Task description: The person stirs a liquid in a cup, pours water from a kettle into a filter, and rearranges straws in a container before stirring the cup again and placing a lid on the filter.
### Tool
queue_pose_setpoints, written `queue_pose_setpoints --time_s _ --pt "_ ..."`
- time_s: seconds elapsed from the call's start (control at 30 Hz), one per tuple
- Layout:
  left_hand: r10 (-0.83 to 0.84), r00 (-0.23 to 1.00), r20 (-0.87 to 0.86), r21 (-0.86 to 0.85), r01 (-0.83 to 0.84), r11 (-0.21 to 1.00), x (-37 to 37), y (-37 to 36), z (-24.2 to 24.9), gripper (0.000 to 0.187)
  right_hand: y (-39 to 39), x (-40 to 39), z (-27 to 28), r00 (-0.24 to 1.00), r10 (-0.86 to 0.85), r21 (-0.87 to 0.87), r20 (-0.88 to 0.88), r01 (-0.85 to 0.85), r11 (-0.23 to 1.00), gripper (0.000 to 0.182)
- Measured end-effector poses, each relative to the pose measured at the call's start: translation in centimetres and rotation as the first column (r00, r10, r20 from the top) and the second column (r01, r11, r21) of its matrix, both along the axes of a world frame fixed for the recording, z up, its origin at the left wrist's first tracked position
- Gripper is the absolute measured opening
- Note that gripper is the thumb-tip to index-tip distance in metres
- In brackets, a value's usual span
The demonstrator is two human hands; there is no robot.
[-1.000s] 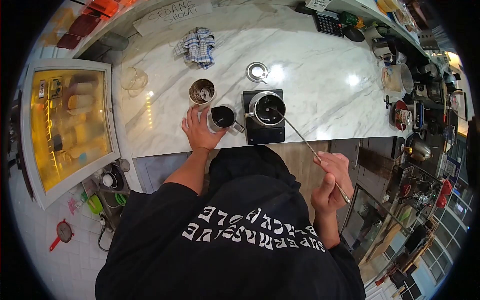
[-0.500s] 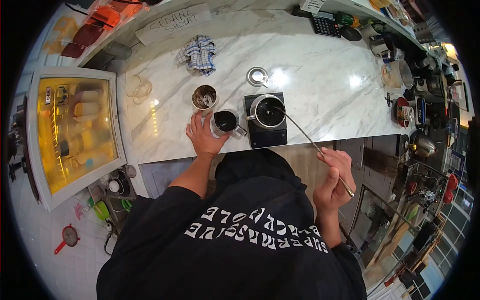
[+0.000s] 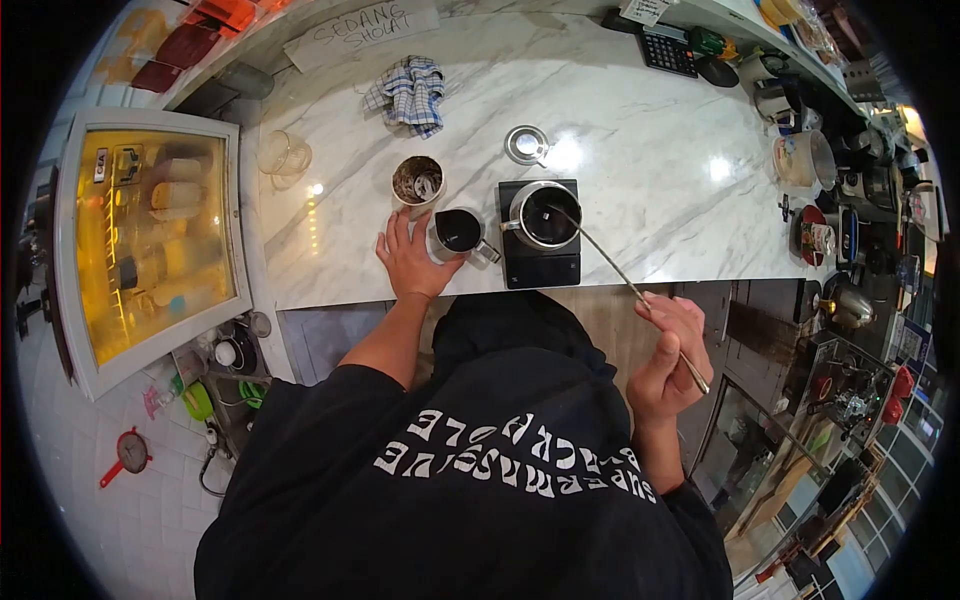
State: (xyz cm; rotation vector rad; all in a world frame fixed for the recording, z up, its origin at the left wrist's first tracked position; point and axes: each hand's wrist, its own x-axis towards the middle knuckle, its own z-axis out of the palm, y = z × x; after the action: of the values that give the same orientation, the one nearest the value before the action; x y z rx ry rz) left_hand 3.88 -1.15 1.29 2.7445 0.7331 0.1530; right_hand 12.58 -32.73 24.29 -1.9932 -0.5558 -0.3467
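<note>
My right hand [image 3: 672, 358] grips a long thin metal bar spoon [image 3: 617, 269], whose lower end dips into a steel pot of dark liquid [image 3: 575, 232]. That pot sits on a black digital scale [image 3: 541, 272]. My left hand [image 3: 412, 260] lies on the counter with its fingers spread, fingertips right at the base of a cup [image 3: 401, 198] with brown residue and something pale inside. Beside my left thumb stands a metal pitcher [image 3: 447, 256] holding dark liquid, its handle pointing right. Behind the scale is a round metal lid [image 3: 526, 145].
A checked cloth [image 3: 412, 98] lies on the marble counter [image 3: 640, 190] near a handwritten sign [image 3: 360, 32]. A clear glass [image 3: 285, 154] stands at left, beside a glass-door fridge [image 3: 165, 240]. Containers [image 3: 800, 160] and a calculator [image 3: 668, 50] line the right and back.
The whole view has shifted slightly. My left hand has drawn a little away from the pitcher, toward the left. My right hand keeps its hold, with the spoon still in the pot.
</note>
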Motion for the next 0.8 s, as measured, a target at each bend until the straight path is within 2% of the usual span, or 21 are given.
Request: queue_pose_setpoints --time_s 0.43,0.63,0.77,0.8 --pt "-0.01 0.999 0.038 -0.011 0.01 1.0 0.1 -0.2 0.4 0.092 -1.9 0.0 0.7 0.998 -0.033 0.07 0.056 0.029 0.997 0.035" --pt "-0.023 0.997 0.067 0.009 0.023 1.0 -0.2 -0.1 0.2 0.093 -2.6 -0.8 0.8 0.997 -0.08 0.301 0.004 0.075 0.951 0.035" --pt "-0.062 0.989 0.133 -0.024 0.066 0.998 -1.2 0.7 -0.7 0.088 -0.8 -1.1 1.0 1.0 0.015 0.341 -0.003 -0.013 0.94 0.037" --pt "-0.074 0.987 0.143 -0.053 0.082 0.995 -1.7 0.8 0.2 0.081 0.0 -1.3 1.1 0.999 0.037 0.328 -0.016 -0.03 0.944 0.036"
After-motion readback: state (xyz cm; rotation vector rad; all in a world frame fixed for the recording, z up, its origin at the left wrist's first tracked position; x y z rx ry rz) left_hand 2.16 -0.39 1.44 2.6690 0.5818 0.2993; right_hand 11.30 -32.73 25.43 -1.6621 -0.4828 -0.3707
